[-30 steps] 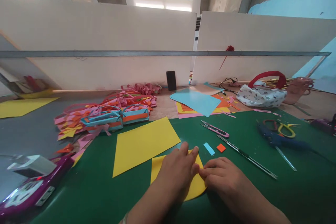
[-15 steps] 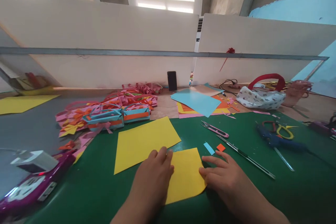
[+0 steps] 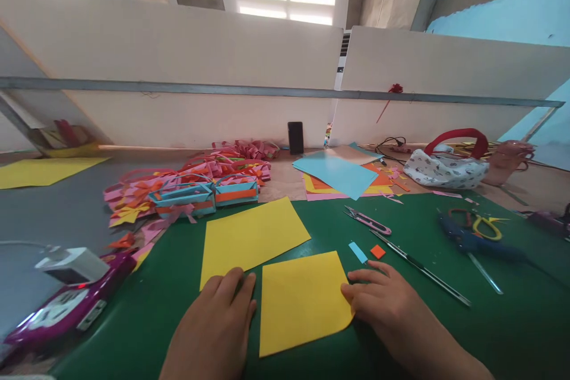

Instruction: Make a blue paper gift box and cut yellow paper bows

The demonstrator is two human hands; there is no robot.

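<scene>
A folded yellow paper (image 3: pixel 303 300) lies flat on the green cutting mat (image 3: pixel 401 332) in front of me. My left hand (image 3: pixel 214 323) rests flat just off its left edge, fingers stretched out and holding nothing. My right hand (image 3: pixel 385 303) presses its fingertips on the paper's right edge, fingers extended. A larger yellow sheet (image 3: pixel 252 234) lies behind the folded one.
Snips (image 3: pixel 367 221), a craft knife (image 3: pixel 421 267), small blue and orange paper bits (image 3: pixel 367 251), scissors (image 3: pixel 478 222) and a glue gun (image 3: pixel 472 241) lie at right. Coloured sheets (image 3: pixel 341 175), paper baskets (image 3: pixel 205 196), a phone (image 3: pixel 295 137), a bag (image 3: pixel 445 169) and a power strip (image 3: pixel 57 309) surround the mat.
My left hand slid leftward across the folded yellow paper and off its left edge. The right hand stayed at the paper's right edge. The view shifted slightly.
</scene>
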